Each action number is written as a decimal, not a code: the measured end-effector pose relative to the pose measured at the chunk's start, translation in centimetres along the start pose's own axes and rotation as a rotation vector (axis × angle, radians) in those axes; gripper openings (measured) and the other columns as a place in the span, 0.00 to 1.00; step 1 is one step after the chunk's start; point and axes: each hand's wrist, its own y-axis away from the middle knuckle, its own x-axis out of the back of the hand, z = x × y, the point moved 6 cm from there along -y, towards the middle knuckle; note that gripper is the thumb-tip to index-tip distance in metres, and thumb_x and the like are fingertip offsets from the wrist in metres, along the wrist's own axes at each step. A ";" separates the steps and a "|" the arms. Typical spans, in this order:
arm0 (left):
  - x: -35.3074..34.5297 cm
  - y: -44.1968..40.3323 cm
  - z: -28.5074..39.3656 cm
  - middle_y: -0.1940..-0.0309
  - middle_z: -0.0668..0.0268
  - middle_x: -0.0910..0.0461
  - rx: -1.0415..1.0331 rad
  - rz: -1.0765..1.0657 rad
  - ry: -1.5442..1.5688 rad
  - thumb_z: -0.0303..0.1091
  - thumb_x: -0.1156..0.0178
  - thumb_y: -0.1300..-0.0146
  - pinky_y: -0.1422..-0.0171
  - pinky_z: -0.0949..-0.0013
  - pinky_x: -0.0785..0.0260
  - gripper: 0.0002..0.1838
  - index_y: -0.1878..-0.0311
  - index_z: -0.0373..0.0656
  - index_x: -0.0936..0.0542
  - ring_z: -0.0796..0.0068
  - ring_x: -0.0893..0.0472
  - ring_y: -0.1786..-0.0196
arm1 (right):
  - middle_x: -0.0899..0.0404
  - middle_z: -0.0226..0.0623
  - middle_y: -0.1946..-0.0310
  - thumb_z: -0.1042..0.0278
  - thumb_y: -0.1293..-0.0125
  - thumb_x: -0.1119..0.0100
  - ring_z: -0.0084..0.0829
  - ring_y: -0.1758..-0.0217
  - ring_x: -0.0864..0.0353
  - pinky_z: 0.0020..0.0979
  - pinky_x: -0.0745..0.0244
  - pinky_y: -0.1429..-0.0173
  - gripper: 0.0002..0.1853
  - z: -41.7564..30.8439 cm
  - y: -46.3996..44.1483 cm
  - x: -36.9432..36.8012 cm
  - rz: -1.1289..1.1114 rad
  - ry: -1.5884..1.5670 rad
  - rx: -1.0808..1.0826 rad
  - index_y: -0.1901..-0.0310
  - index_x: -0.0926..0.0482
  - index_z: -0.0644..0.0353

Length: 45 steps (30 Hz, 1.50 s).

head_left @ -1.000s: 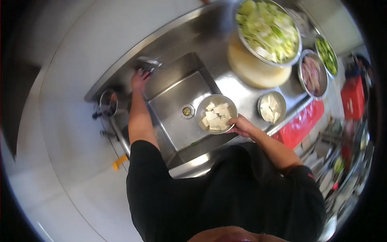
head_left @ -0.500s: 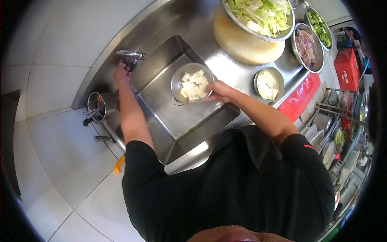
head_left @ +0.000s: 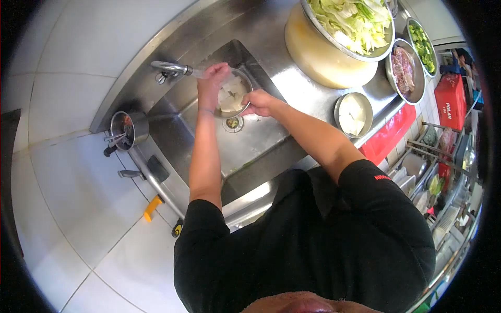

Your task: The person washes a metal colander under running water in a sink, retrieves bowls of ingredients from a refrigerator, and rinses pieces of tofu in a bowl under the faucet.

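Note:
My right hand [head_left: 259, 103] grips the near-right rim of a metal bowl [head_left: 250, 81], held over the sink [head_left: 261, 138]. White blocks that look like tofu [head_left: 231, 98] lie in the bowl, with water around them. My left hand [head_left: 212, 83] is at the bowl's left side, just beyond the faucet's mouth, with its fingers stretched out over the bowl. From the faucet [head_left: 175, 68], water runs toward that hand, which partly hides the bowl. Another metal bowl [head_left: 354, 115] with similar white pieces stands on the counter to the right.
A bowl of cut cabbage [head_left: 360, 26] rests on a large pale round container [head_left: 318, 57]. Bowls of raw meat [head_left: 403, 72] and chopped greens [head_left: 421, 47] stand farther right. A metal pot with utensils [head_left: 130, 130] and a knife handle [head_left: 129, 173] are at the sink's left edge.
My left hand has left the faucet handle and moved right to the bowl. The bowl has moved left under the faucet, and water is now running.

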 end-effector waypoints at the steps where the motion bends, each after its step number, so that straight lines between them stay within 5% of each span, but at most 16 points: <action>1: 0.2 0.1 0.0 0.58 0.63 0.18 -0.031 -0.003 -0.040 0.29 0.39 0.34 0.44 0.66 0.27 0.10 0.52 0.38 0.21 0.71 0.19 0.55 | 0.25 0.56 0.50 0.86 0.41 0.51 0.52 0.52 0.17 0.47 0.13 0.52 0.21 -0.2 -0.2 0.0 0.026 -0.007 0.037 0.44 0.36 0.80; 5: 0.4 0.7 0.9 0.57 0.63 0.18 -0.010 0.080 0.232 0.28 0.39 0.35 0.45 0.69 0.27 0.10 0.51 0.37 0.21 0.72 0.19 0.55 | 0.27 0.56 0.49 0.87 0.41 0.51 0.53 0.51 0.18 0.49 0.13 0.53 0.20 -1.1 0.2 -0.3 0.082 0.032 0.056 0.46 0.36 0.82; 14: 0.6 0.2 -0.5 0.60 0.65 0.18 -0.032 0.081 0.086 0.27 0.38 0.36 0.51 0.75 0.27 0.12 0.50 0.35 0.21 0.76 0.19 0.60 | 0.26 0.53 0.60 0.87 0.40 0.51 0.51 0.53 0.20 0.56 0.13 0.57 0.11 -1.2 -0.7 0.8 0.189 -0.037 0.139 0.55 0.28 0.76; 17: 1.5 0.4 -0.4 0.60 0.64 0.18 -0.093 0.136 -0.193 0.29 0.37 0.38 0.52 0.75 0.28 0.16 0.48 0.34 0.22 0.77 0.20 0.60 | 0.28 0.52 0.59 0.87 0.38 0.52 0.51 0.57 0.20 0.57 0.13 0.59 0.09 -0.8 -1.5 0.8 0.203 -0.071 0.178 0.56 0.29 0.76; 20: 2.6 0.7 -1.2 0.53 0.56 0.19 -0.105 0.034 -0.680 0.33 0.34 0.41 0.46 0.67 0.28 0.20 0.47 0.35 0.21 0.67 0.20 0.53 | 0.29 0.51 0.57 0.86 0.37 0.52 0.50 0.58 0.20 0.57 0.13 0.61 0.09 -1.5 -0.6 -0.5 0.319 -0.079 0.178 0.55 0.31 0.76; 23: 1.4 2.4 -0.9 0.43 0.51 0.23 -0.425 0.065 -1.144 0.36 0.34 0.42 0.35 0.60 0.34 0.23 0.45 0.38 0.21 0.56 0.24 0.42 | 0.28 0.52 0.54 0.85 0.36 0.55 0.52 0.57 0.19 0.56 0.12 0.61 0.14 -0.7 -2.1 0.8 0.279 -0.054 0.144 0.49 0.34 0.76; 26: -0.7 4.7 -0.9 0.39 0.48 0.27 -0.496 0.076 -1.409 0.40 0.35 0.43 0.32 0.55 0.37 0.23 0.45 0.40 0.20 0.51 0.28 0.37 | 0.27 0.54 0.52 0.86 0.37 0.56 0.53 0.57 0.17 0.53 0.12 0.61 0.17 -1.4 -1.2 -0.9 0.155 -0.078 0.220 0.45 0.36 0.75; 29: -0.1 4.6 -2.1 0.39 0.51 0.26 -0.172 -0.145 -1.387 0.42 0.36 0.43 0.32 0.54 0.37 0.23 0.46 0.40 0.20 0.52 0.29 0.36 | 0.28 0.56 0.49 0.88 0.39 0.58 0.55 0.52 0.19 0.54 0.14 0.51 0.23 -1.9 0.2 -1.8 0.221 0.002 0.193 0.40 0.40 0.77; 32: -0.3 4.7 -1.9 0.43 0.51 0.25 -0.162 -0.247 -1.457 0.38 0.39 0.43 0.36 0.53 0.33 0.17 0.53 0.40 0.18 0.49 0.29 0.38 | 0.28 0.56 0.47 0.88 0.40 0.57 0.54 0.51 0.19 0.52 0.13 0.52 0.25 -1.2 -0.1 -1.1 0.224 -0.041 0.188 0.39 0.41 0.76; 35: 0.6 4.2 -0.4 0.41 0.52 0.24 0.043 -0.321 -1.322 0.38 0.35 0.45 0.35 0.55 0.34 0.21 0.48 0.40 0.19 0.52 0.27 0.38 | 0.29 0.56 0.46 0.88 0.42 0.56 0.54 0.51 0.19 0.51 0.12 0.54 0.27 -0.8 -0.2 -0.3 0.206 0.006 0.201 0.38 0.41 0.76; 38: 2.2 3.9 0.7 0.43 0.50 0.23 -0.398 0.018 -1.293 0.35 0.34 0.47 0.35 0.56 0.33 0.27 0.42 0.40 0.23 0.49 0.26 0.40 | 0.29 0.56 0.45 0.89 0.44 0.55 0.54 0.50 0.19 0.50 0.12 0.55 0.29 -1.7 0.7 -0.3 0.178 0.050 0.177 0.38 0.41 0.75; 41: 2.0 3.0 -0.5 0.42 0.49 0.23 -0.443 -0.017 -1.174 0.36 0.30 0.49 0.34 0.58 0.33 0.36 0.35 0.40 0.29 0.47 0.26 0.39 | 0.29 0.56 0.45 0.88 0.44 0.54 0.53 0.49 0.19 0.50 0.12 0.55 0.30 -3.0 1.5 -0.2 0.200 0.156 0.246 0.37 0.42 0.74; 45: -1.2 3.2 0.1 0.39 0.49 0.25 -0.084 -0.189 -1.142 0.41 0.29 0.50 0.34 0.58 0.33 0.45 0.29 0.38 0.37 0.46 0.26 0.38 | 0.29 0.56 0.45 0.87 0.45 0.52 0.53 0.50 0.19 0.52 0.13 0.56 0.32 -3.6 2.5 -0.3 0.203 0.176 0.212 0.36 0.42 0.71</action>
